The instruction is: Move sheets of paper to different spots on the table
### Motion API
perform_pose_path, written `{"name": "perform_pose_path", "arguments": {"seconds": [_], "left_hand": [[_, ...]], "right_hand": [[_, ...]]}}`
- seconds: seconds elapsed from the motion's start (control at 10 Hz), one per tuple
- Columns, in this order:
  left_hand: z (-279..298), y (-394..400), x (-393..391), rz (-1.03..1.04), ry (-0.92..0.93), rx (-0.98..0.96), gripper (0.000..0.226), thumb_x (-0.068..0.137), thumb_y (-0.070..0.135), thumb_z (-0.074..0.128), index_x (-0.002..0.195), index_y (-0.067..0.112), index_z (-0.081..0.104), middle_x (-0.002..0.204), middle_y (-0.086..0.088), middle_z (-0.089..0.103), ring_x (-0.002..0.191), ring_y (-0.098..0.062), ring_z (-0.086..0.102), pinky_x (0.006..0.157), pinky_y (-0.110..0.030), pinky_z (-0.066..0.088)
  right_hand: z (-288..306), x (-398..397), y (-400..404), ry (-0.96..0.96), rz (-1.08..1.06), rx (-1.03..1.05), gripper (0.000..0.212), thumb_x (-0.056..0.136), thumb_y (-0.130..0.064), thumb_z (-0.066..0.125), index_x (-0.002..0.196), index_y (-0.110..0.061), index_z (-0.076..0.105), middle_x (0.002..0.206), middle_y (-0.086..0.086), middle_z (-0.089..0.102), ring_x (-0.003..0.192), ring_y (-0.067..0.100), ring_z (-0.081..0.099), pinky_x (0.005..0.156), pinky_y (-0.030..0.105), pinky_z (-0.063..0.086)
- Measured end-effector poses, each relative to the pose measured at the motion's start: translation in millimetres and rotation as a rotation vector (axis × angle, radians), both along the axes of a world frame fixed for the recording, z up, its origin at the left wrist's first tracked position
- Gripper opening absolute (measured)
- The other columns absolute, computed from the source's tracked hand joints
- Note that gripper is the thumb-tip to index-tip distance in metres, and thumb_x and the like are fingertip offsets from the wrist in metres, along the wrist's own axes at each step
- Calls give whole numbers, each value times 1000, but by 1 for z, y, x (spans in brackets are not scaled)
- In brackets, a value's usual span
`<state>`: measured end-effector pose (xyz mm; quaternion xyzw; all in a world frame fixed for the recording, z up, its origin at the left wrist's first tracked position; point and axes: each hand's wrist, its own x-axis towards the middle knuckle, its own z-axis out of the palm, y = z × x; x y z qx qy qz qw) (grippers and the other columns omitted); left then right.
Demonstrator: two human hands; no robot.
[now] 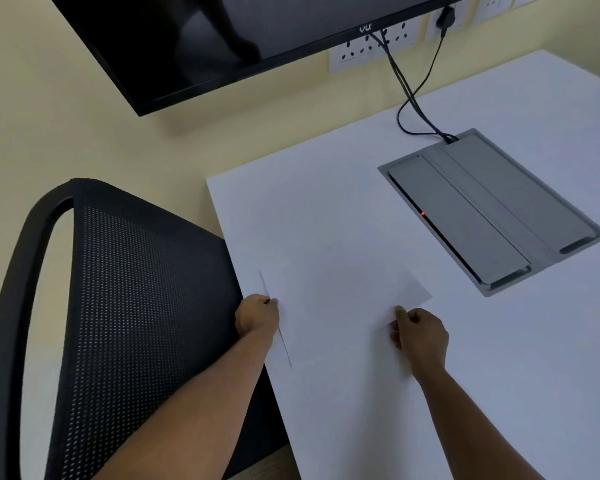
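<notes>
A white sheet of paper [340, 306] lies near the front left corner of the white table [499, 375], hard to tell from the tabletop except for its thin shadowed left edge and its lighter far right corner. The left hand [257, 318] is closed in a pinch on the sheet's left edge, thumb on top, and the right hand [418, 336] pinches the near right edge the same way — a grip at two opposite sides, likely so the thin sheet stays taut and does not sag or fold when carried. Whether the paper is just off the surface or flat on it cannot be told for sure; the dark line under the left edge suggests a slight lift. Beyond it, well apart, a grey cable box [492, 213] is set into the table with black cables [409, 98] running up to wall sockets below a dark monitor [222, 39] — and a black mesh chair [118, 306] stands just beside the table's left edge
</notes>
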<state>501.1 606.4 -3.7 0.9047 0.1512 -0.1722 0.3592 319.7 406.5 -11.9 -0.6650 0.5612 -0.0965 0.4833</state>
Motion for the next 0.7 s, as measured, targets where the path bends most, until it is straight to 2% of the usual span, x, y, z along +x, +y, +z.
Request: {"name": "perform_pose_path", "arguments": {"seconds": [0.2,0.3,0.4,0.5,0.6,0.7], "left_hand": [[-2,-1,-3,23,-28,26,14,87,24,72,77,20,62,79,-3,67,75,-25,64,67,-34,56],[-4,-1,-5,-8,-45,73,27,88,23,70,64,23,57,71,-2,65,71,-27,65,66,-35,58],[-4,-1,-6,-17,-53,77,22,89,23,69,69,20,60,77,-6,69,75,-29,67,68,-38,59],[-3,0,-10,-17,-60,74,21,90,23,68,71,18,63,71,-2,65,73,-28,66,69,-39,59],[2,-1,-19,-26,-104,41,34,91,24,67,60,24,53,62,3,58,61,-21,58,61,-33,54],[8,-6,-24,-65,-124,34,26,91,27,66,68,25,56,73,3,62,67,-22,60,62,-31,52]], "right_hand": [[-5,-12,-4,33,78,-33,42,93,-39,57,67,-6,62,48,1,68,39,5,63,56,26,42],[-6,-16,-4,40,99,-43,46,92,-42,57,68,-3,62,48,3,68,38,6,63,55,26,42],[-7,-18,-6,29,85,-27,49,92,-43,58,69,1,60,52,9,68,39,8,65,57,27,45],[-8,-23,-6,4,91,-29,48,93,-43,56,69,-2,60,51,7,68,40,9,66,59,28,47],[-4,-25,-5,7,190,-82,46,96,-42,51,69,-7,59,51,4,67,46,12,67,55,26,44],[12,-25,-8,77,301,-249,44,98,-39,49,66,-9,54,56,3,62,55,20,59,51,25,37]]}}
